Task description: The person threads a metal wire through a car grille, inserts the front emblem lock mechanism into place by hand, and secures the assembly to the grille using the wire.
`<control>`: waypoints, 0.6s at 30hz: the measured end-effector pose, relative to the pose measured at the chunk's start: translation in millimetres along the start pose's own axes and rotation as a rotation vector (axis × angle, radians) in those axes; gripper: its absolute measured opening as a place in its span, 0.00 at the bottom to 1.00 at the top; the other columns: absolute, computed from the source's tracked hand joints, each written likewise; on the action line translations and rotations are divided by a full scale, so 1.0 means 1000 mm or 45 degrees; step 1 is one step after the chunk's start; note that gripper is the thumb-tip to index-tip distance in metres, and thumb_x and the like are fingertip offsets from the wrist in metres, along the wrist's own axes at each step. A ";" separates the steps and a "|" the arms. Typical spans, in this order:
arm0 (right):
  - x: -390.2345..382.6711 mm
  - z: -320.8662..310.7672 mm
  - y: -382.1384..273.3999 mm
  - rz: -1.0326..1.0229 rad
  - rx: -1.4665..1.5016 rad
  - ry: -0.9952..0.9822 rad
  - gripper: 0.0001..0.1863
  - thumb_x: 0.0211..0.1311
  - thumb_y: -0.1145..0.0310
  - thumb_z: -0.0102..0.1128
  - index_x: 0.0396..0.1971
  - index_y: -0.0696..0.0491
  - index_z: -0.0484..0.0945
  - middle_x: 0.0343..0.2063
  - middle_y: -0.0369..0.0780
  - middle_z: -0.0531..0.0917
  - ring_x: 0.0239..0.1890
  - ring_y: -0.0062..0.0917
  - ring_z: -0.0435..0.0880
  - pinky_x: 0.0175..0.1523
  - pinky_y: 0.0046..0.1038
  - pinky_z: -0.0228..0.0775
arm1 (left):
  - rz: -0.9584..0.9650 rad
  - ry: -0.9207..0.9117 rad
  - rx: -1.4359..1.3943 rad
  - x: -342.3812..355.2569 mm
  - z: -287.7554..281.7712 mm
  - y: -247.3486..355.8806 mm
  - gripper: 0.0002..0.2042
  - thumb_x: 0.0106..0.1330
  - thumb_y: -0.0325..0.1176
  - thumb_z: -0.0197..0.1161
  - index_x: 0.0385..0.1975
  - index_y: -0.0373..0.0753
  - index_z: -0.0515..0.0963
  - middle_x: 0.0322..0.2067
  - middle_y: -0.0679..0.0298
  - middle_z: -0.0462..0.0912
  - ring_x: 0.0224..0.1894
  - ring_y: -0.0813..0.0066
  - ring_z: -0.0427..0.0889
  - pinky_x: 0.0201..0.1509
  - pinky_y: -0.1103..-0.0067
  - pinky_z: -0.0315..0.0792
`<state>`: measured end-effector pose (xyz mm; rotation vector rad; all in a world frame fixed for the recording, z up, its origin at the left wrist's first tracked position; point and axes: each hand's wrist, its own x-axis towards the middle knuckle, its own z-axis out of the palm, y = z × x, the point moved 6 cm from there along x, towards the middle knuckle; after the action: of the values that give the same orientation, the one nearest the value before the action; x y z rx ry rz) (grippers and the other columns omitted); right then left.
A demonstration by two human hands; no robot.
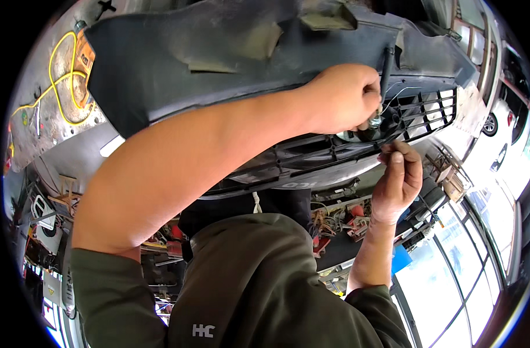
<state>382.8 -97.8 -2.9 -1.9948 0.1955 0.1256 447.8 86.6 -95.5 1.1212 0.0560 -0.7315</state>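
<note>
A large black plastic car bumper point(212, 49) spans the view in front of me, its black slatted grille point(430, 110) along the near side. My left arm reaches across it to the right. Over the grille, my left hand point(346, 100) is closed round a tool with a dark rod-like shaft point(386, 72) and a silver end point(375, 122) pointing down at the slats. A thin pale wire point(399, 93) curves beside it. Just nearer to me, my right hand point(399, 177) is closed in a pinch by the grille's edge; what its fingertips hold is too small to tell.
At the far left, a worn grey surface point(67, 130) carries a looped yellow cord point(55, 87) and an orange-brown case point(85, 58). Below the bumper, shelving holds cluttered parts point(328, 223). A white car point(497, 122) stands at right, beyond large windows point(450, 255).
</note>
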 end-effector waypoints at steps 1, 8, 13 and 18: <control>0.001 -0.001 0.001 -0.003 0.004 -0.036 0.10 0.79 0.76 0.57 0.53 0.62 0.82 0.43 0.40 0.87 0.42 0.18 0.81 0.51 0.21 0.73 | 0.049 0.044 0.073 0.001 -0.002 -0.001 0.09 0.80 0.32 0.58 0.46 0.31 0.77 0.35 0.58 0.89 0.31 0.73 0.88 0.34 0.75 0.80; 0.024 -0.010 -0.014 -0.382 -0.287 -0.419 0.06 0.68 0.82 0.64 0.43 0.62 0.84 0.40 0.45 0.89 0.45 0.34 0.87 0.55 0.32 0.78 | 0.276 0.427 0.504 0.002 0.006 0.004 0.07 0.80 0.32 0.60 0.44 0.36 0.81 0.28 0.65 0.86 0.25 0.80 0.81 0.32 0.78 0.76; 0.050 -0.014 -0.017 -0.590 -0.080 -0.760 0.11 0.56 0.83 0.70 0.40 0.59 0.86 0.39 0.44 0.90 0.41 0.38 0.89 0.49 0.35 0.80 | 0.008 0.572 0.176 -0.012 0.015 -0.004 0.09 0.80 0.32 0.59 0.49 0.34 0.81 0.33 0.66 0.86 0.31 0.82 0.82 0.39 0.80 0.79; 0.069 -0.020 -0.017 -0.672 0.009 -1.003 0.13 0.56 0.83 0.71 0.41 0.54 0.88 0.39 0.41 0.90 0.38 0.34 0.88 0.44 0.32 0.78 | -0.120 0.622 0.098 -0.026 0.030 -0.007 0.11 0.80 0.29 0.57 0.54 0.33 0.80 0.39 0.66 0.86 0.38 0.82 0.83 0.47 0.81 0.80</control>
<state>453.9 -114.2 8.1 -1.7810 -0.8216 0.5455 414.0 72.9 -77.2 1.3578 0.4996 -0.5317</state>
